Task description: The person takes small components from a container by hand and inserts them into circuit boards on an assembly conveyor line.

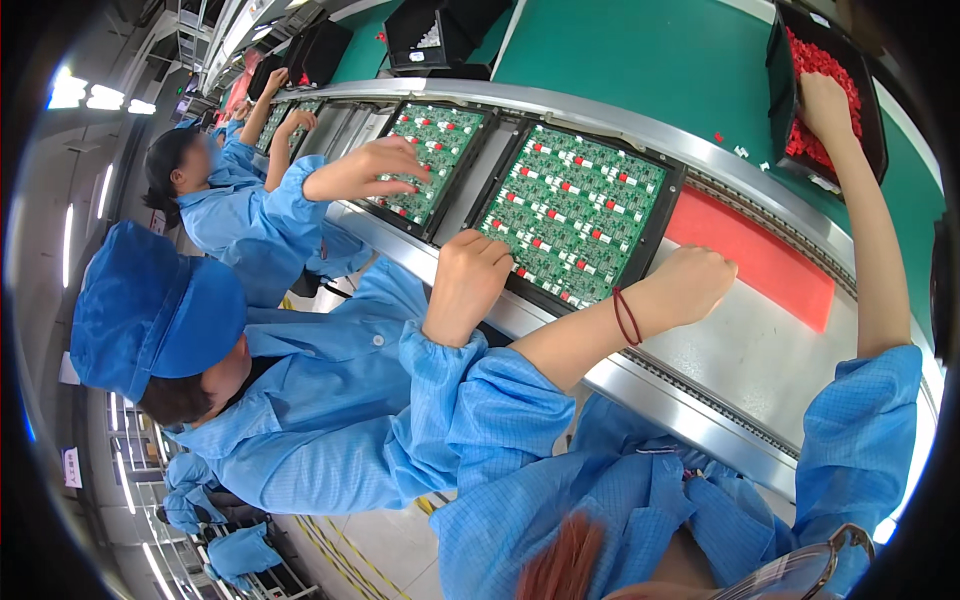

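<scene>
My left hand (695, 284), with a dark red cord round the wrist, is closed beside the right edge of a framed circuit board panel (575, 212). What it holds, if anything, is hidden. Green boards with rows of small red and white parts make up this panel, set in a black frame. Reaching far to the right, my right hand (826, 108) dips into a black bin (876, 140) of small red plastic parts (808, 58). Its fingers are bent down among the parts, the tips not plainly visible.
A co-worker in a blue cap (150, 310) stands at my left, one hand (466, 285) near my panel, another (370, 170) over a second panel (430, 150). A red sheet (755, 255) lies right of my panel. Loose parts (740, 152) lie by the bin. Metal rails (700, 425) border the line.
</scene>
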